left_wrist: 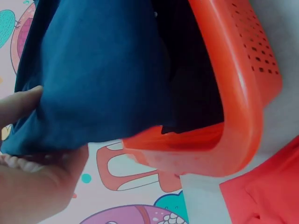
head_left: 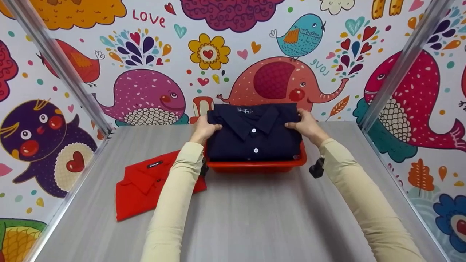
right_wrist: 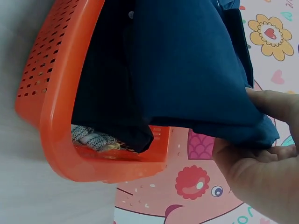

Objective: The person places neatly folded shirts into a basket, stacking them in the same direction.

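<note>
A folded navy shirt (head_left: 233, 140) with a collar and white buttons is held over an orange-red plastic basket (head_left: 255, 166). My left hand (head_left: 204, 130) pinches its left edge, thumb on top and fingers beneath, as the left wrist view shows. On the opposite edge my right hand (head_left: 309, 128) grips the cloth the same way. The shirt's lower part lies inside the basket while its collar end is raised above the far rim. In the right wrist view, a grey patterned cloth (right_wrist: 93, 137) shows inside the basket under the dark fabric.
Left of the basket a folded red collared shirt (head_left: 142, 185) lies on the grey tabletop (head_left: 240, 218). Behind the table stands a wall (head_left: 214, 22) with cartoon animals. Metal posts (head_left: 69, 69) rise at both sides.
</note>
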Action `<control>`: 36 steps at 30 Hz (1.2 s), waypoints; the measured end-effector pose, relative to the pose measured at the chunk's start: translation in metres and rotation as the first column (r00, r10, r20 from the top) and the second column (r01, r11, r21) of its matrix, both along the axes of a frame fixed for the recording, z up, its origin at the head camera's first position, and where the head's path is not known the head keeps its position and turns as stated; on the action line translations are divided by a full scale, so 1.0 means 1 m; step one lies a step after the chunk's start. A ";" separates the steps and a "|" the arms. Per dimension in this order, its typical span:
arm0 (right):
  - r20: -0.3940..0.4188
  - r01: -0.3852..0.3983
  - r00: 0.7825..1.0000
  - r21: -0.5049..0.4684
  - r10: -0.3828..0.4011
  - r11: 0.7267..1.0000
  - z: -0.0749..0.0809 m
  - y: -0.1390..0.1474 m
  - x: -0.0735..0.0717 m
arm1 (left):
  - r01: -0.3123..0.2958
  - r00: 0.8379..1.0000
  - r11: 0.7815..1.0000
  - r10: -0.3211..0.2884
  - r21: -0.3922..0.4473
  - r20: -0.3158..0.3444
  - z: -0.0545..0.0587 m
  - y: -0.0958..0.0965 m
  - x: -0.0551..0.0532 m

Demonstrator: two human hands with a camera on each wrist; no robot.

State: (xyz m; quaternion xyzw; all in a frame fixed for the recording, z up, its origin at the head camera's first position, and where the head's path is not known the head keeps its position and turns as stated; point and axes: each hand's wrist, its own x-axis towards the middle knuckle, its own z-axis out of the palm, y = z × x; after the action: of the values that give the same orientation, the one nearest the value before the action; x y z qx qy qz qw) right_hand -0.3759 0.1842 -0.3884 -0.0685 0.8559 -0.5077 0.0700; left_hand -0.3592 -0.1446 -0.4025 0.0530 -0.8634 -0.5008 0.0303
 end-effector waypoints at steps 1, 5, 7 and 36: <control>-0.002 0.003 1.000 -0.002 -0.003 1.000 0.000 0.000 0.000 | 0.001 1.000 1.000 -0.001 -0.013 -0.009 -0.001 0.000 0.000; -0.009 0.025 1.000 0.041 -0.025 0.999 -0.005 0.007 0.001 | 0.053 0.998 0.997 -0.054 -0.059 -0.016 -0.007 -0.006 0.002; -0.001 0.023 1.000 0.055 -0.023 0.998 -0.010 0.013 0.001 | 0.083 0.997 0.995 -0.082 -0.062 0.007 -0.013 -0.011 0.005; 0.177 -0.032 0.984 0.171 0.001 0.985 -0.091 0.077 0.031 | 0.089 0.988 0.981 -0.064 -0.174 0.142 -0.081 -0.094 0.050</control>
State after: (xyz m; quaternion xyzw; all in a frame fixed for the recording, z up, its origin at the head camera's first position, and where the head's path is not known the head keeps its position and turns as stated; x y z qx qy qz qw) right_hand -0.3449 0.2607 -0.4795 -0.0241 0.8866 -0.4351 0.1554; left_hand -0.3093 -0.2386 -0.4834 0.0507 -0.9064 -0.4170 -0.0434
